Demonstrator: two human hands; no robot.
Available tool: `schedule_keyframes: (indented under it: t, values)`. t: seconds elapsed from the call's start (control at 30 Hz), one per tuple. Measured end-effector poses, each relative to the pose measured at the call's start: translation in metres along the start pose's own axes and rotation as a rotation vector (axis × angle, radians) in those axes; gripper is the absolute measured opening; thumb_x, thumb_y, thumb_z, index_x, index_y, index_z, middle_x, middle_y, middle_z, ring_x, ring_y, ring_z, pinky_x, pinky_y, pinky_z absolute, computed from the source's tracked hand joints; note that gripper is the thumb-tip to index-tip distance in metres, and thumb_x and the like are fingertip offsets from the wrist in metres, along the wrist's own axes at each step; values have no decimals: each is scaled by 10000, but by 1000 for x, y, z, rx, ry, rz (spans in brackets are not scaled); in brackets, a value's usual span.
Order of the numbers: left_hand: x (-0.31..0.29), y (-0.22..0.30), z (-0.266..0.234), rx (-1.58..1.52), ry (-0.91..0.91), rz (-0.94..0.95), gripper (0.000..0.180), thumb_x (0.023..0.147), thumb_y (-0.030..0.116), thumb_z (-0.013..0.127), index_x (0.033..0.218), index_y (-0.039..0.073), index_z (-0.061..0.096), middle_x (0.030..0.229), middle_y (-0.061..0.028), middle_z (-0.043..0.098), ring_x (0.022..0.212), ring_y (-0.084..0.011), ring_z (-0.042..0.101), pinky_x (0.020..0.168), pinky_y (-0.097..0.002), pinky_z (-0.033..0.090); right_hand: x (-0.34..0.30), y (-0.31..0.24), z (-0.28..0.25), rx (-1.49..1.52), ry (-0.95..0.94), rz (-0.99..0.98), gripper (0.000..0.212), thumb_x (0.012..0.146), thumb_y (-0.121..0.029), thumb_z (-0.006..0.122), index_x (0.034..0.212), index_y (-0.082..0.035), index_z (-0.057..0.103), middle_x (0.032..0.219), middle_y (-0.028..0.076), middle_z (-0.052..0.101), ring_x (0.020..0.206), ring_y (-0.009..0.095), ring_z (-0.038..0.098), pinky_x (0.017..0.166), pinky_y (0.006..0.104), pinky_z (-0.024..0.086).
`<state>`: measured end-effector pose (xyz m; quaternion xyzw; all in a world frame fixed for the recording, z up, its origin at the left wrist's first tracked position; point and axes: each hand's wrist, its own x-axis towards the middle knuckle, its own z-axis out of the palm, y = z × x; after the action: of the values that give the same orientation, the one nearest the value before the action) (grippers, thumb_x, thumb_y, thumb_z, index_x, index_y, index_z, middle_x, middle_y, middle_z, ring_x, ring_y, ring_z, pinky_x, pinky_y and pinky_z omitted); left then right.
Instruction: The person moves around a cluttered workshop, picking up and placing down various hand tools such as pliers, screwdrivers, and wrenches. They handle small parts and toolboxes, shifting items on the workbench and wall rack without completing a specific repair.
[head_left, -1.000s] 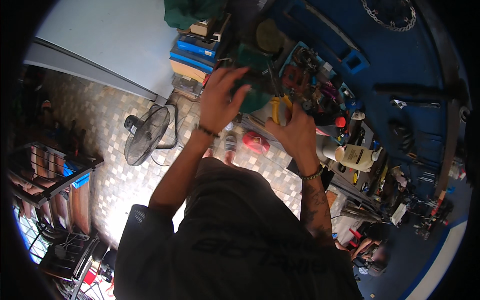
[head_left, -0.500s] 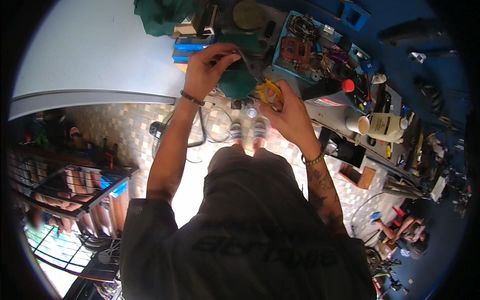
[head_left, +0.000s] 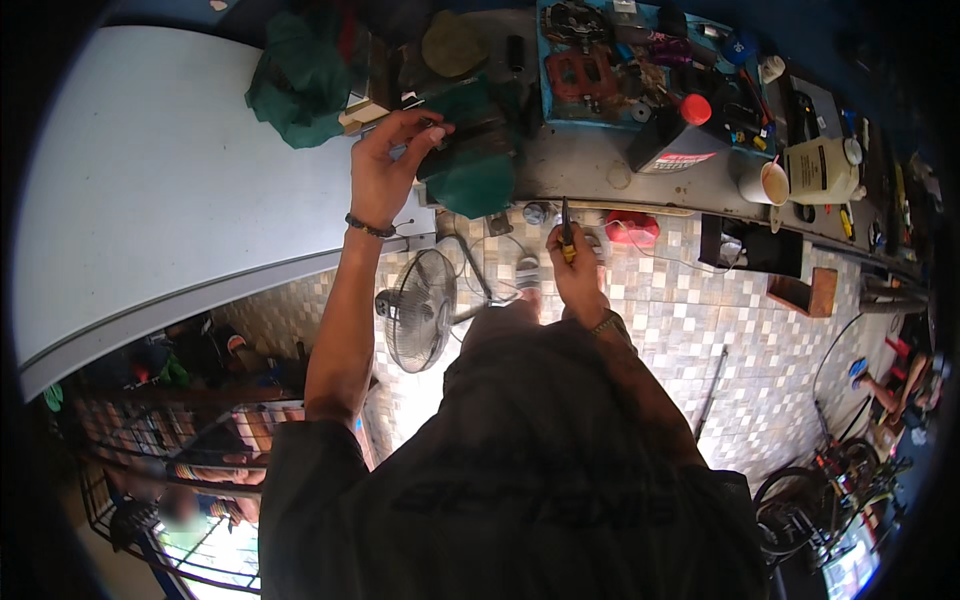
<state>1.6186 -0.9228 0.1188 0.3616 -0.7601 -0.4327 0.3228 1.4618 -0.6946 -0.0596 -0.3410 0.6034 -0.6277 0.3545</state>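
Observation:
My right hand (head_left: 580, 275) is closed round a pair of yellow-handled pliers (head_left: 567, 235), low in front of my body. Their narrow dark jaws point away from me. Higher up and to the left, the thumb and fingers of my left hand (head_left: 388, 170) pinch a small dark piece (head_left: 432, 124); its shape is too small to make out. A green cloth (head_left: 472, 188) drapes over the bench edge just right of my left hand. The pliers and the left hand are well apart.
On the workbench (head_left: 575, 165) stand a blue tray (head_left: 548, 100) of parts, a dark red-capped bottle (head_left: 680, 135), a white cup (head_left: 765, 184) and a pale jug (head_left: 822, 170). A fan (head_left: 420, 310) stands on the tiled floor. A white surface (head_left: 180, 190) lies left.
My right hand has drawn the pliers back toward my body, away from the left hand. The dark strip between the hands no longer shows. The whole view has shifted.

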Motion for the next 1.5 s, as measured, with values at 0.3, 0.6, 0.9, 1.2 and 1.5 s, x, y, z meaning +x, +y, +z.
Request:
schedule_keyframes:
  t: [0.3,0.6,0.9,1.2,1.5]
  values:
    - [14,-20,-5,-109,-93,158,178,941,102,800,1106,46,764,974,-40,802,914,-93,746,832,-246,567,-26,80,93,213,155,173,360,966,8,580,1325,12,609,876,63,672,761,137,656,704,306,535]
    - [27,-22,-25,-13,-261,211,186,966,70,765,1145,27,733,1019,-53,793,948,-109,747,820,-252,594,-53,-29,167,1071,-90,686,282,963,-11,576,1240,-52,615,1266,96,706,857,194,704,695,315,563]
    - [31,-8,-22,82,-249,261,198,930,146,817,1089,40,766,904,-34,780,806,-75,721,705,-240,570,-31,-140,89,2055,-127,748,552,979,28,541,1522,14,447,1591,127,513,1011,130,676,926,294,573]
    - [29,-18,-21,72,-220,317,191,924,142,823,1088,56,773,939,-27,789,813,-79,712,718,-242,566,-41,-133,77,924,-6,163,493,945,81,542,1434,17,540,1556,272,511,999,176,690,905,322,557]
    - [29,-15,-19,200,-203,344,186,906,187,843,1059,89,804,947,-28,800,829,-93,731,739,-259,580,-26,-132,80,333,63,-103,611,925,124,512,1528,23,492,1504,254,579,955,162,697,923,323,563]
